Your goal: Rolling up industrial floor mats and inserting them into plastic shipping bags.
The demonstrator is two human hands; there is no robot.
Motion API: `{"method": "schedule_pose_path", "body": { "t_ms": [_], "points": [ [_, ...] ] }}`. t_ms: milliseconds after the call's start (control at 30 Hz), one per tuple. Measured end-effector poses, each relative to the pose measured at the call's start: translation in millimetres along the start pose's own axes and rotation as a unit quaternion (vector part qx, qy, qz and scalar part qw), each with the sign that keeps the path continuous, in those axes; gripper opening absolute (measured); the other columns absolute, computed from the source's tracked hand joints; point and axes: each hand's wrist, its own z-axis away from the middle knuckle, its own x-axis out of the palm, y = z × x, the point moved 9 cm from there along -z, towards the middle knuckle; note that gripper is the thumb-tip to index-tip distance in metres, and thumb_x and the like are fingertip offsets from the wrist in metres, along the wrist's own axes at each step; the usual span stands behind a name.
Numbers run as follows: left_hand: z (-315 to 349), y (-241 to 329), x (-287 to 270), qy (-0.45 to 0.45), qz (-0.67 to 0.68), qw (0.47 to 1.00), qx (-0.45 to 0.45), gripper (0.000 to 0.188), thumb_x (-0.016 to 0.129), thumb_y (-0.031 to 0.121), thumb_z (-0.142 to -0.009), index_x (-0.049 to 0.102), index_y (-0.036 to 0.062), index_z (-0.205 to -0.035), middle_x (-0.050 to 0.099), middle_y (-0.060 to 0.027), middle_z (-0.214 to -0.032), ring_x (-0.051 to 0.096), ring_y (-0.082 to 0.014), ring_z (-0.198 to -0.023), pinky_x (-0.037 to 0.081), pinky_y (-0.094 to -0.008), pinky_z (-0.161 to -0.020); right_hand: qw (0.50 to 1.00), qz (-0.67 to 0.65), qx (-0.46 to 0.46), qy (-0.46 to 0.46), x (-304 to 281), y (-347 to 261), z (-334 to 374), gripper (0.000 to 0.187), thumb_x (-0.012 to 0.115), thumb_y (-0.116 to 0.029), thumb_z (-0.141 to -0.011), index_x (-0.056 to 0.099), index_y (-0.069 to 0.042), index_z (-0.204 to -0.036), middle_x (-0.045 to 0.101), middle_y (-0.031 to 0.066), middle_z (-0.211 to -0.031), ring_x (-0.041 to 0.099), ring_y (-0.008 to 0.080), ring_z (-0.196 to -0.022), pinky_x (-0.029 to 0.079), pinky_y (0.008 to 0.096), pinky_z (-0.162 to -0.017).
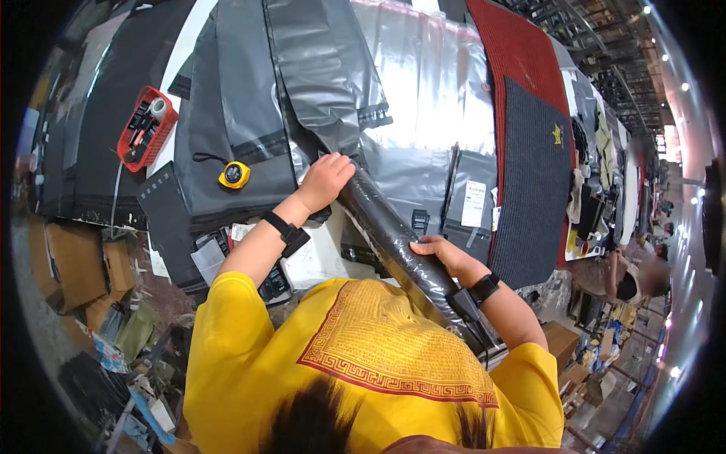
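A long dark roll in glossy clear plastic (389, 231) slants from the table's edge down against my body. My left hand (327, 181) is closed over its far end, where it meets the opening of a long grey plastic bag (314, 68). Whether those fingers also pinch the bag's edge is hidden. Farther down the roll, my right hand (448, 258) grips it from the right side, thumb on top. The roll's near end rests by my right forearm, partly hidden there.
Left of my left hand lies a yellow tape measure (234, 175); beyond it stands a red basket (125, 160) with small items. More grey bags and clear plastic (431, 83) cover the table. At right are red (522, 38) and dark ribbed mats (525, 189). People (639, 280) are far right.
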Motion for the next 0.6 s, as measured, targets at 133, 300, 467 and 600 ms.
{"method": "schedule_pose_path", "body": {
  "t_ms": [133, 300, 467, 600],
  "points": [
    [15.4, -7.0, -18.4, 0.067, -0.059, 0.984, -0.152, 0.029, 0.054, 0.003, -0.084, 0.056, 0.0037, -0.113, 0.058, -0.0132, -0.11, 0.059, -0.0328, -0.101, 0.049, -0.0393, -0.088, 0.995, -0.056, -0.003, -0.077, 3.8, 13.9, -15.6, 0.055, 0.073, -0.036, -0.092, 0.059, 0.005, -0.126, 0.069, 0.0138, -0.106, 0.071, 0.0195, -0.085, 0.058, 0.0315, -0.078],
    [63.5, -37.2, 27.0, -0.072, -0.002, 0.877, -0.475, 0.029, 0.056, 0.012, -0.09, 0.051, -0.0026, -0.114, 0.065, -0.0278, -0.103, 0.065, -0.0471, -0.095, 0.052, -0.054, -0.083, 0.986, -0.125, -0.016, -0.113, 16.2, 19.5, -13.3, 0.043, 0.068, -0.038, -0.095, 0.067, 0.0, -0.116, 0.072, 0.0087, -0.099, 0.071, 0.0157, -0.078, 0.059, 0.028, -0.071],
    [61.4, -13.1, 29.4, -0.193, -0.041, 0.874, -0.443, 0.022, 0.053, 0.014, -0.091, 0.051, -0.0034, -0.104, 0.069, -0.0286, -0.081, 0.069, -0.0478, -0.081, 0.053, -0.0583, -0.073, 0.978, -0.157, -0.003, -0.136, 25.2, 30.2, -17.9, 0.042, 0.068, -0.037, -0.094, 0.068, -0.001, -0.115, 0.072, 0.0089, -0.102, 0.071, 0.0181, -0.083, 0.058, 0.0317, -0.077],
    [70.9, 5.4, 51.1, -0.122, 0.12, 0.861, -0.478, 0.021, 0.054, 0.014, -0.092, 0.054, -0.002, -0.106, 0.07, -0.0273, -0.095, 0.067, -0.0469, -0.092, 0.053, -0.0523, -0.082, 0.956, -0.256, 0.0, -0.142, 27.4, 41.6, -5.0, 0.038, 0.066, -0.033, -0.095, 0.067, 0.0, -0.116, 0.072, 0.0116, -0.105, 0.072, 0.0199, -0.087, 0.059, 0.0336, -0.081]
  ]
}}
